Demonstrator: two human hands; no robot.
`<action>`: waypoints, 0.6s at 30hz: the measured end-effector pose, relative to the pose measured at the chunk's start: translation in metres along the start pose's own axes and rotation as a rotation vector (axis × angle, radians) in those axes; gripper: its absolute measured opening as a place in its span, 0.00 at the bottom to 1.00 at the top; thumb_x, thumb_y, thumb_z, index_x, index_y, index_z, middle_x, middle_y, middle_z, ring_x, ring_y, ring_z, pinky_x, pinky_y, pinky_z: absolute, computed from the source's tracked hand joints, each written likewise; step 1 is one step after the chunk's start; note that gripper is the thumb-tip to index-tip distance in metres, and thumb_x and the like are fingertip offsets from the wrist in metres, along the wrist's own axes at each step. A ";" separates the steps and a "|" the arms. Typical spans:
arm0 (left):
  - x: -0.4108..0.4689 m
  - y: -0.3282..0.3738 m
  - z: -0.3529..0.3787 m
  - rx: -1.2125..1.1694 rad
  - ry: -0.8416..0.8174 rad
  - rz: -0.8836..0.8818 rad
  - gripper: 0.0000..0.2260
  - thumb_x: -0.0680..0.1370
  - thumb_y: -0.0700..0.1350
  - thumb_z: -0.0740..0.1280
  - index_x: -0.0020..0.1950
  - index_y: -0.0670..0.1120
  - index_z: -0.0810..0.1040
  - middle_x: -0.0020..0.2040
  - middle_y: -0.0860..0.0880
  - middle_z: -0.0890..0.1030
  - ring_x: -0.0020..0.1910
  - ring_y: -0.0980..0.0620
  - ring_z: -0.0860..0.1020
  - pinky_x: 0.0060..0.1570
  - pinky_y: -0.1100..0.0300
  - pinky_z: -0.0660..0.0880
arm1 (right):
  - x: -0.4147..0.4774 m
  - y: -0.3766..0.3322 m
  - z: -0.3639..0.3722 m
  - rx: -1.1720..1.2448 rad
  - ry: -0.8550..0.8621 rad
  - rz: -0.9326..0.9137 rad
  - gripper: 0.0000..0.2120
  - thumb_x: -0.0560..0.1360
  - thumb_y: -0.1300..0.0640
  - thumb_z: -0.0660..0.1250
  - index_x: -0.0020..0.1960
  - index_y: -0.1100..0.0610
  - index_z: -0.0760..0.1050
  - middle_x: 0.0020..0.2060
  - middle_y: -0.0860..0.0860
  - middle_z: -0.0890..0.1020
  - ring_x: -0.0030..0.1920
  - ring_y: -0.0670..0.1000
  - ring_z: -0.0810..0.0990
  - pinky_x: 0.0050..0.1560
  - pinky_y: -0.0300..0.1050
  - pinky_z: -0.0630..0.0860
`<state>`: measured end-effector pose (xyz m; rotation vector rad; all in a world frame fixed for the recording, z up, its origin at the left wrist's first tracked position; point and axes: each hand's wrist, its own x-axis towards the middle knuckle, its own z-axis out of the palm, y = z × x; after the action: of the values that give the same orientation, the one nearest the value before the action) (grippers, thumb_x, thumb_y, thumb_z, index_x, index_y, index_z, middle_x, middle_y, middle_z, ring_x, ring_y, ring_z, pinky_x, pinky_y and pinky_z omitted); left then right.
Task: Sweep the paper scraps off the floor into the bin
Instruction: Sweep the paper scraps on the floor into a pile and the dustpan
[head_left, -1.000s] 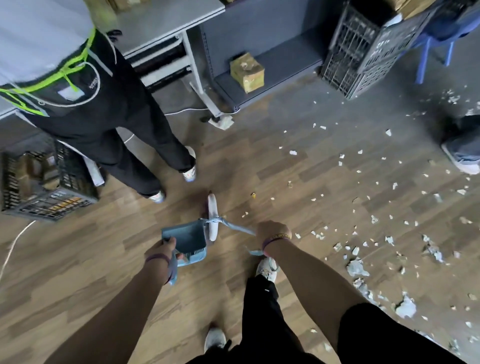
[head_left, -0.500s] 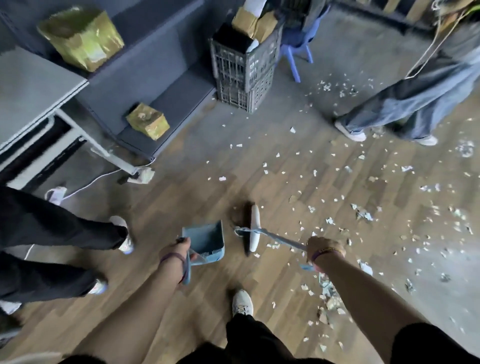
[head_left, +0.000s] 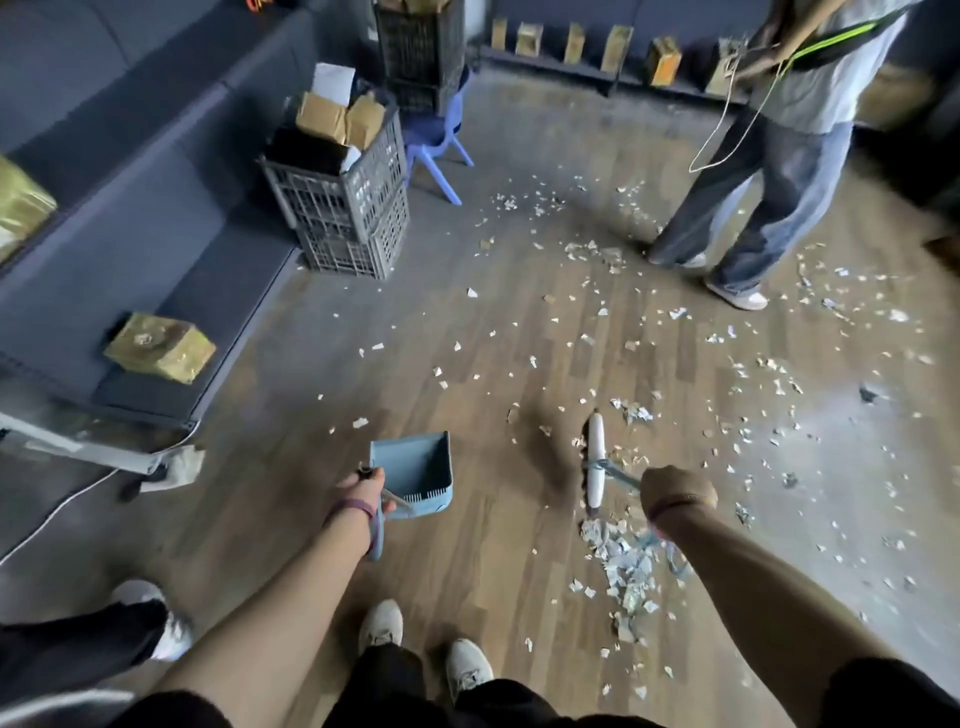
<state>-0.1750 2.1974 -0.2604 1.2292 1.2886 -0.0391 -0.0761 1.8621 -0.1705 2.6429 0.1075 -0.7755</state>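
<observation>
One dustpan gripped by left hand, broom by right hand.

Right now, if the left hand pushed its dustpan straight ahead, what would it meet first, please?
Probably just a couple of paper scraps lying ahead of the dustpan that the left hand holds; the line seems to pass right of the stacked crates, though depth is unclear.

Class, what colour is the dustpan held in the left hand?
Light blue dustpan, clearest in the head view.
</observation>
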 end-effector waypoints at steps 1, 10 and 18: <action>0.004 0.003 0.001 0.000 -0.001 0.002 0.12 0.77 0.41 0.67 0.58 0.36 0.77 0.47 0.41 0.76 0.18 0.52 0.75 0.17 0.69 0.71 | 0.001 -0.007 -0.005 0.011 0.007 -0.010 0.15 0.79 0.59 0.57 0.62 0.54 0.77 0.58 0.51 0.81 0.59 0.53 0.80 0.53 0.45 0.77; 0.071 0.049 -0.047 0.047 0.017 -0.011 0.14 0.79 0.42 0.64 0.62 0.35 0.74 0.40 0.43 0.76 0.16 0.52 0.73 0.14 0.71 0.66 | 0.027 -0.151 -0.066 0.032 0.057 -0.261 0.16 0.78 0.58 0.57 0.62 0.55 0.75 0.59 0.54 0.80 0.59 0.56 0.79 0.55 0.48 0.76; 0.172 0.117 -0.163 -0.045 0.141 -0.088 0.08 0.80 0.43 0.61 0.50 0.38 0.71 0.33 0.43 0.72 0.11 0.57 0.70 0.13 0.70 0.65 | 0.047 -0.333 -0.151 -0.010 0.055 -0.495 0.15 0.76 0.58 0.63 0.62 0.55 0.75 0.57 0.53 0.81 0.58 0.55 0.80 0.52 0.46 0.75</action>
<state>-0.1515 2.4604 -0.2745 1.1532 1.4578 0.0133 -0.0188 2.2259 -0.1916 2.6548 0.8013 -0.8427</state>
